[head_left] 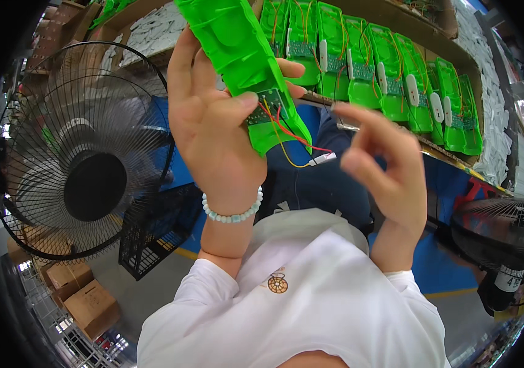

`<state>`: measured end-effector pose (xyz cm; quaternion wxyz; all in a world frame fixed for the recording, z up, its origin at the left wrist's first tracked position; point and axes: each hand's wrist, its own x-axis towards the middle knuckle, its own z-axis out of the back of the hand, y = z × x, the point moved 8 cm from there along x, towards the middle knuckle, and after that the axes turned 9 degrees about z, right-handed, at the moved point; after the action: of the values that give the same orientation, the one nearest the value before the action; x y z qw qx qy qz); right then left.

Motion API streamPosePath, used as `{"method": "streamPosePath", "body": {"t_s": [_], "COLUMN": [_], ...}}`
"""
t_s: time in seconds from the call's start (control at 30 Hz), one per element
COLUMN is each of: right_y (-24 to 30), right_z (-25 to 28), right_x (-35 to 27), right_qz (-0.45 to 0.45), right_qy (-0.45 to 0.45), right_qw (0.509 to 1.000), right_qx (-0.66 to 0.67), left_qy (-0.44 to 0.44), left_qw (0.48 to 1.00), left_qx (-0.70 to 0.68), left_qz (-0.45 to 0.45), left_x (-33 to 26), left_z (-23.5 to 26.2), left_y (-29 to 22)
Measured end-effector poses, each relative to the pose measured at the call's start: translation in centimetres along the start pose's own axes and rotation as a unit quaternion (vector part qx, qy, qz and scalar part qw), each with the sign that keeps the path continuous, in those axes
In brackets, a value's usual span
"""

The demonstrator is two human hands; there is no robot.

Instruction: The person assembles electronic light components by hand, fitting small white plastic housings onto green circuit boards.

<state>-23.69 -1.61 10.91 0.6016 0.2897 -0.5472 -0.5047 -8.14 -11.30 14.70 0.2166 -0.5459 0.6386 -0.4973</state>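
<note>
My left hand, a beaded bracelet at its wrist, is closed around a long green plastic shell held up with its hollow side showing. The left thumb presses on a small green circuit board near the shell's lower end. Red and yellow wires run from the board to a white connector, which hangs free beside the shell. To the right of that connector is my right hand, slightly blurred. Its thumb and index finger are apart, and I see nothing held between them.
Several green shells with boards and wires stand in a row in a cardboard box ahead. White parts lie in piles at the right. A large fan stands at left, another fan at right. A black crate and cartons are lower left.
</note>
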Motion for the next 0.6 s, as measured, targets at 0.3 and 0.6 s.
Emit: {"method": "streamPosePath", "body": {"t_s": [0.3,0.6], "right_y": [-3.7,0.2], "right_z": [-5.7,-0.2], "right_x": [-3.7,-2.9], "right_qz": [-0.169,-0.017], "right_qy": [0.052,-0.174], "right_qw": [0.955,0.975], "right_qx": [0.236,-0.137], "left_qy": [0.021,0.062], "left_qw": [0.976,0.964], "left_qx": [-0.215,0.159], "left_qz": [-0.024,-0.203], "left_x": [-0.3,-1.5], "left_z": [-0.6,1.4], "left_y": [-0.5,0.2]}}
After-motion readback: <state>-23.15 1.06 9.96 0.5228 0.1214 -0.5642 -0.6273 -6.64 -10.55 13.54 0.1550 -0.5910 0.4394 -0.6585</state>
